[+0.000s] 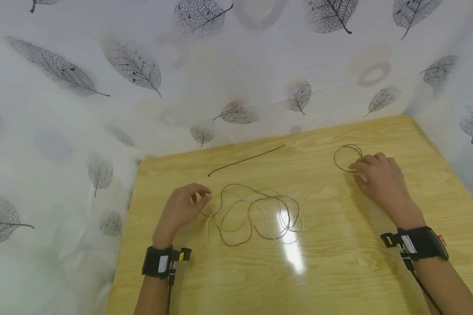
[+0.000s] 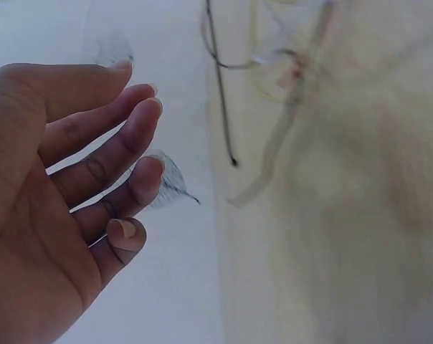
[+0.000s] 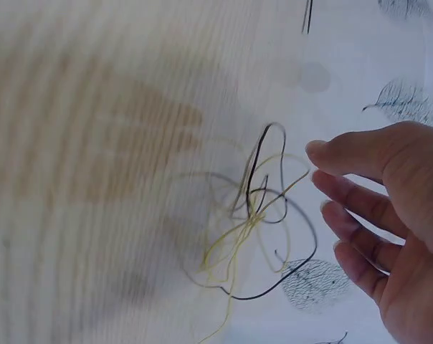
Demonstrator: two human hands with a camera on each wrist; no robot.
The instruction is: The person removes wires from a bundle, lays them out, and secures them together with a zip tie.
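In the head view, a loose tangle of thin cords (image 1: 249, 238), reddish-brown, yellow and whitish, lies on the wooden table. My left hand (image 1: 183, 208) hovers at the tangle's left side, thumb and fingers loosely bent. The left wrist view has that hand (image 2: 94, 165) with nothing in it. At the right, a small dark cord loop (image 1: 334, 159) lies under the fingertips of my right hand (image 1: 382, 181). The right wrist view shows the right hand (image 3: 388, 215) with relaxed fingers and no cord between them; the tangle (image 3: 252, 215) appears behind it.
A straight dark cord (image 1: 246, 160) lies farther back, near the table's (image 1: 339, 271) rear edge. White sheeting (image 1: 260, 61) printed with leaves hangs behind and along both sides. Each wrist wears a black camera band (image 1: 157, 261) with a cable.
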